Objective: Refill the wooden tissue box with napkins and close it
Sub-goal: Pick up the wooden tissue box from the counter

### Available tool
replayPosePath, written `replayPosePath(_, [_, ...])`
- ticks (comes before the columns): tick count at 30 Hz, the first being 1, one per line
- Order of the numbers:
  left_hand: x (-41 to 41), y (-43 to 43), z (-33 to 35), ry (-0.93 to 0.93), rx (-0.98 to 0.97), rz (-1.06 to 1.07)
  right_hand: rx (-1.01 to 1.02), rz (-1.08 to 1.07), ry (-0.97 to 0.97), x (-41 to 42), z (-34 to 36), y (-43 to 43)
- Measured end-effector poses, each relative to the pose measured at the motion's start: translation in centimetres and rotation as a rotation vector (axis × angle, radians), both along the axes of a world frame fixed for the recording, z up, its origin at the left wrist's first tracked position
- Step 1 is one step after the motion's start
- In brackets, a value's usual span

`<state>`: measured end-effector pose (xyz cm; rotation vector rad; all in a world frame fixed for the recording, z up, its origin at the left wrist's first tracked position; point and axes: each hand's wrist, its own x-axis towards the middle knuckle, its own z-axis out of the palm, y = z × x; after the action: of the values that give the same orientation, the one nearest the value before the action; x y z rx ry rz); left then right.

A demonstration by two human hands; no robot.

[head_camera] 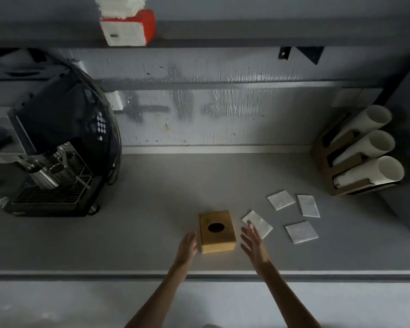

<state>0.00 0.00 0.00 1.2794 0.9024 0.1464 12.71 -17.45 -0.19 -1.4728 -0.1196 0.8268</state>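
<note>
The wooden tissue box (217, 231) stands on the grey counter (152, 221), lid on, its dark oval slot facing up. My left hand (187, 247) is just left of the box, fingers apart, holding nothing. My right hand (253, 241) hovers just right of the box, fingers spread and empty, partly over the nearest napkin (258, 222). Three more white folded napkins lie to the right: one (281, 199), another (308, 205) and a third (301, 232).
A black espresso machine (55, 147) fills the counter's left side. A cardboard holder with three white cup stacks (360, 150) lies at the right. A red and white napkin pack (128, 22) sits on the shelf above. The counter's front edge (104, 273) runs below my wrists.
</note>
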Motion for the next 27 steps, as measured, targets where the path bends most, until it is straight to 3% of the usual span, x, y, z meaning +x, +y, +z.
replayPosePath(4, [0.8, -0.2, -1.0, 0.075, 0.16, -0.123, -0.116, 0.032, 0.086, -1.3, -0.2, 1.5])
replayPosePath(8, [0.8, 0.2, -0.2, 0.076, 0.105, -0.119, -0.123, 0.055, 0.078, -1.8, -0.2, 2.1])
replayPosePath(10, [0.4, 0.3, -0.2, 0.082, 0.191, -0.14, -0.134, 0.075, 0.048, -2.0, -0.7, 1.7])
replayPosePath(12, [0.0, 0.8, -1.0, 0.111, 0.265, -0.189, -0.25, 0.131, -0.138, -2.0, -1.7, 1.4])
replayPosePath(15, [0.2, 1.6, -1.3, 0.146, 0.372, -0.304, -0.566, 0.334, -0.686, -1.2, -3.0, 1.7])
replayPosePath(19, [0.4, 2.3, -1.3, 0.172, 0.507, -0.436, -0.682, 0.661, -1.129, 0.3, -3.1, 3.6])
replayPosePath(27, [0.7, 1.7, -3.1, 0.154, 0.629, -0.322, -0.763, 0.898, -1.326, 3.7, -1.0, 6.1])
